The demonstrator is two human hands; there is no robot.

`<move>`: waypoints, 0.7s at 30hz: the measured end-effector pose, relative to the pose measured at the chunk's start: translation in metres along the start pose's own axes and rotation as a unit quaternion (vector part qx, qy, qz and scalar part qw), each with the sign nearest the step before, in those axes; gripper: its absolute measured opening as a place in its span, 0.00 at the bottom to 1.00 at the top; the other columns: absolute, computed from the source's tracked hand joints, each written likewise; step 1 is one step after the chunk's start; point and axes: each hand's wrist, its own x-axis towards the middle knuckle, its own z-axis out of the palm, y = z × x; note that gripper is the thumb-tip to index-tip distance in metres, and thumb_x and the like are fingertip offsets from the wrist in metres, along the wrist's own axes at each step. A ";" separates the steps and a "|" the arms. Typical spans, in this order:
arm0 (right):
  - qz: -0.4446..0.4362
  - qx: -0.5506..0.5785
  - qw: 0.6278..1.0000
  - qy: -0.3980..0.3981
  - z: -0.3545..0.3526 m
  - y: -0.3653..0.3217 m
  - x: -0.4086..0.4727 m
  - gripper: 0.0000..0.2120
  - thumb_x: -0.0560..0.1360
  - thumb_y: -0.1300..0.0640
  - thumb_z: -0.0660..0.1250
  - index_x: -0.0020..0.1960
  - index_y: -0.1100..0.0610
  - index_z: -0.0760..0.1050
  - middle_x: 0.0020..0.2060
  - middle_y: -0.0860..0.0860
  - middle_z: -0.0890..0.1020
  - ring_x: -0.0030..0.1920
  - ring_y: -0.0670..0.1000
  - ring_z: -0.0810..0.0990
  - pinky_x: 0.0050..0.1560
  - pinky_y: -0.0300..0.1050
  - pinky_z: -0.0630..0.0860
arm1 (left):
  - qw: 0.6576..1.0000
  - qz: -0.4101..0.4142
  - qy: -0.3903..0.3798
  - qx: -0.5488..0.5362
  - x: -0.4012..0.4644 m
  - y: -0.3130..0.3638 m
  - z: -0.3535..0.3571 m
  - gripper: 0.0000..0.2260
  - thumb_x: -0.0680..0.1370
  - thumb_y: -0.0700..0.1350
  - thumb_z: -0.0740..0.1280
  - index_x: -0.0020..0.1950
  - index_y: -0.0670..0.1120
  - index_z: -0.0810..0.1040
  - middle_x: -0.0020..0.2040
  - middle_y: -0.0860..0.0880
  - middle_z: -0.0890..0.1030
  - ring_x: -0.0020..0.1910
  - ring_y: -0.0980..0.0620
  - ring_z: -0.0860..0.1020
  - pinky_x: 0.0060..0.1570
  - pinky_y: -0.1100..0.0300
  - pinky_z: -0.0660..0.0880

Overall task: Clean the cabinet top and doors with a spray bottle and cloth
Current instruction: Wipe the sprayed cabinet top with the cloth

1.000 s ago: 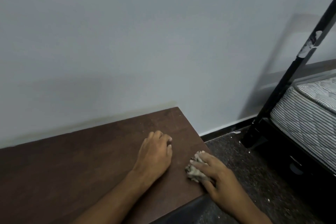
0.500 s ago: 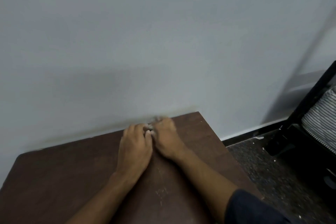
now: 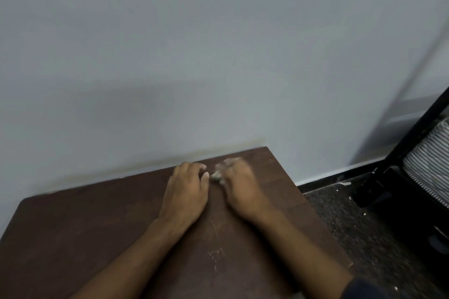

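Observation:
The dark brown cabinet top [image 3: 85, 238] fills the lower half of the view, against a grey wall. My right hand [image 3: 240, 187] presses a small crumpled pale cloth [image 3: 216, 177] onto the top near its back edge; the cloth is mostly hidden under the blurred fingers. My left hand [image 3: 188, 192] lies flat on the wood just left of it, fingers slightly curled, holding nothing. Faint pale scuff marks [image 3: 215, 252] show on the wood between my forearms. No spray bottle is in view.
The cabinet's right edge [image 3: 323, 221] drops to a dark speckled floor [image 3: 364, 233]. A black bed frame [image 3: 413, 138] with a striped mattress [image 3: 430, 160] stands at the far right. The wall [image 3: 218, 56] runs right behind the cabinet.
My right hand carried the cloth from the cabinet's front right edge to the back, beside my left hand, and has now shifted slightly right. The view swung left.

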 end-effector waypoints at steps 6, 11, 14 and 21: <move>-0.091 0.066 0.993 -0.037 -0.006 -0.003 -0.002 0.12 0.79 0.64 0.61 0.57 0.56 0.80 0.56 0.51 0.78 0.60 0.41 0.73 0.67 0.36 0.68 | 1.000 0.000 0.020 -0.017 0.001 -0.005 -0.010 0.13 0.82 0.51 0.57 0.58 0.47 0.78 0.52 0.49 0.77 0.54 0.48 0.74 0.56 0.49 0.73; 0.100 -0.078 0.992 -0.006 0.037 -0.016 0.051 0.20 0.81 0.54 0.60 0.70 0.60 0.71 0.67 0.61 0.71 0.68 0.62 0.68 0.72 0.56 0.63 | 0.997 -0.015 0.069 -0.021 -0.001 -0.018 -0.019 0.12 0.82 0.50 0.59 0.58 0.45 0.77 0.53 0.47 0.78 0.55 0.47 0.74 0.58 0.52 0.71; -0.003 0.027 0.998 -0.054 0.059 -0.061 0.041 0.15 0.81 0.52 0.57 0.64 0.54 0.75 0.60 0.57 0.78 0.60 0.57 0.75 0.64 0.53 0.71 | 0.995 -0.025 0.091 -0.033 0.005 -0.018 -0.018 0.10 0.81 0.48 0.60 0.56 0.46 0.77 0.52 0.48 0.77 0.55 0.48 0.73 0.57 0.56 0.68; 0.038 0.027 0.998 0.032 -0.017 0.052 0.027 0.15 0.79 0.60 0.57 0.56 0.53 0.81 0.52 0.48 0.81 0.56 0.41 0.78 0.65 0.50 0.75 | 0.999 0.010 0.033 -0.038 0.004 -0.002 -0.006 0.11 0.81 0.50 0.61 0.58 0.48 0.78 0.54 0.52 0.76 0.56 0.52 0.72 0.58 0.59 0.67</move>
